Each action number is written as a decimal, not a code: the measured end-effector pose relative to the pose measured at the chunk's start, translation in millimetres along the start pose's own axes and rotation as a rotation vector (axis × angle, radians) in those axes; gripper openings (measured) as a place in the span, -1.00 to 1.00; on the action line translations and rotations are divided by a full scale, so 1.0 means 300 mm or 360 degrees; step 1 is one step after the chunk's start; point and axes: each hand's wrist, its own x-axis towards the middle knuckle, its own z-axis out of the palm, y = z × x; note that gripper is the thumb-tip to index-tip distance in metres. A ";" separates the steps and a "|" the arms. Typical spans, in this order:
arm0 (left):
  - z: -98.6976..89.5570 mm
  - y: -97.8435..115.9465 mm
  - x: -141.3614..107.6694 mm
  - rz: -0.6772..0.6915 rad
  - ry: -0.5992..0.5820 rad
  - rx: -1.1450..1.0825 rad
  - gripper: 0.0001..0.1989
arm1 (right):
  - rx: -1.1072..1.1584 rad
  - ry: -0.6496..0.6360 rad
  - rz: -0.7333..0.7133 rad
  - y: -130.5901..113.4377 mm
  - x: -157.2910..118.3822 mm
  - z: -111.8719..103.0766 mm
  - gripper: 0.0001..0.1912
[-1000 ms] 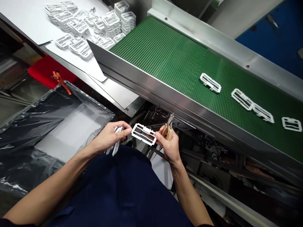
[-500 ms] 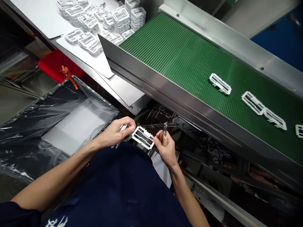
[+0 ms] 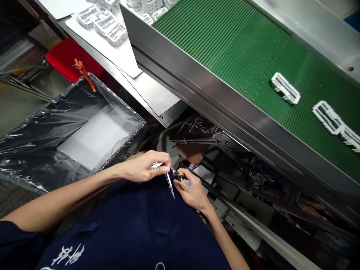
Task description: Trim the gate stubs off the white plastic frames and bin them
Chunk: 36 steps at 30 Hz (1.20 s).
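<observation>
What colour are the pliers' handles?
The pliers' handles are light tan; best in the head view, in the right hand.

Green conveyor belt (image 3: 225,63): white plastic frames (image 3: 285,88) lying along it.

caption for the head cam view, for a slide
Head camera: left hand holds a white plastic frame edge-on, right hand holds wood-handled pliers at its edge, beside a green conveyor belt.

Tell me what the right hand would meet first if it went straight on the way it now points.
The white plastic frame, held edge-on in the left hand: the pliers in the right hand point at it, tips right beside it, perhaps touching; depth is unclear here.
</observation>
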 end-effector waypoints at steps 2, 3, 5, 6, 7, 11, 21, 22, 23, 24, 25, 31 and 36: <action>0.014 0.008 0.018 0.0040 0.0016 -0.0024 -0.73 | -0.0084 0.0053 0.0003 -0.020 -0.027 -0.038 -0.78; 0.016 0.014 0.029 0.0056 0.0024 -0.0034 -0.73 | -0.0073 0.0069 0.0039 -0.031 -0.040 -0.047 -0.79; 0.016 0.027 0.051 0.0078 0.0018 -0.0039 -0.74 | 0.0029 0.0045 0.0133 -0.051 -0.061 -0.046 -0.84; 0.014 0.035 0.061 0.0086 -0.0008 -0.0035 -0.74 | 0.0083 0.0009 0.0167 -0.059 -0.070 -0.039 -0.85; 0.013 0.042 0.070 0.0095 -0.0046 -0.0031 -0.74 | 0.0113 -0.0030 0.0180 -0.065 -0.077 -0.033 -0.86; 0.017 0.064 0.093 0.0137 -0.0182 -0.0028 -0.74 | -0.0102 0.0060 0.0112 -0.073 -0.101 -0.069 -0.82; 0.038 0.077 0.126 0.0103 -0.0329 0.0010 -0.72 | -0.1116 -0.0216 0.0094 -0.163 -0.135 -0.254 -0.66; 0.039 0.078 0.126 0.0094 -0.0337 0.0006 -0.72 | -0.1156 -0.0240 0.0092 -0.171 -0.133 -0.258 -0.65; 0.040 0.079 0.126 0.0085 -0.0341 0.0006 -0.71 | -0.1200 -0.0265 0.0088 -0.178 -0.132 -0.263 -0.64; 0.041 0.080 0.126 0.0079 -0.0346 0.0007 -0.71 | -0.1249 -0.0287 0.0081 -0.184 -0.131 -0.269 -0.62; 0.043 0.082 0.126 0.0075 -0.0348 0.0012 -0.71 | -0.1302 -0.0306 0.0067 -0.191 -0.129 -0.275 -0.60; 0.055 0.091 0.130 0.0028 -0.0340 0.0061 -0.72 | -0.1603 -0.0358 -0.0021 -0.254 -0.113 -0.308 -0.65; 0.062 0.085 0.132 -0.0009 -0.0358 0.0005 -0.71 | -0.1798 -0.0508 0.0010 -0.326 -0.088 -0.324 -0.80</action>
